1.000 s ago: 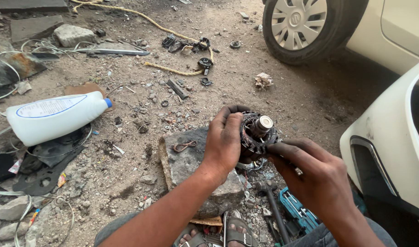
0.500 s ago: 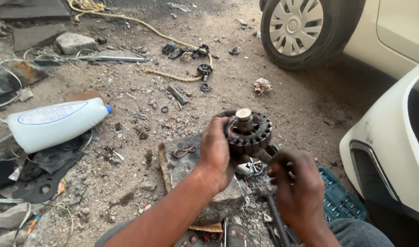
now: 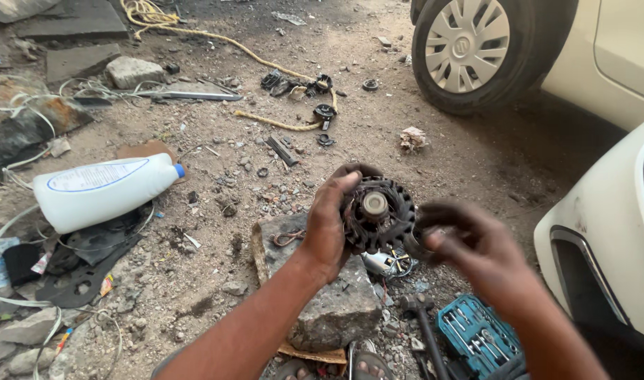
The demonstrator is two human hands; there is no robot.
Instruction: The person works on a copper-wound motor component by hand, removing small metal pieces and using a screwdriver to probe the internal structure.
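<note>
Count, head view:
- 2 hands: left hand (image 3: 330, 229), right hand (image 3: 469, 246).
- 1 dark round toothed machine part (image 3: 378, 214), in the left hand.
- 1 white plastic bottle (image 3: 100, 190) with blue cap.
- 1 flat stone block (image 3: 329, 302).
- 1 blue tool case (image 3: 476, 341).
- 1 hammer (image 3: 424, 327).
- 2 cars: 1 car wheel (image 3: 480, 49) visible; 1 white car body (image 3: 610, 239) at right.
- 1 yellow rope (image 3: 230, 46).
- 1 crumpled paper scrap (image 3: 412, 138).

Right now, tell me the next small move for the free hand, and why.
Probably bring the right hand back onto the round black toothed part. Only the left hand grips it, held above the stone block, and the right hand hovers blurred beside it.
</note>
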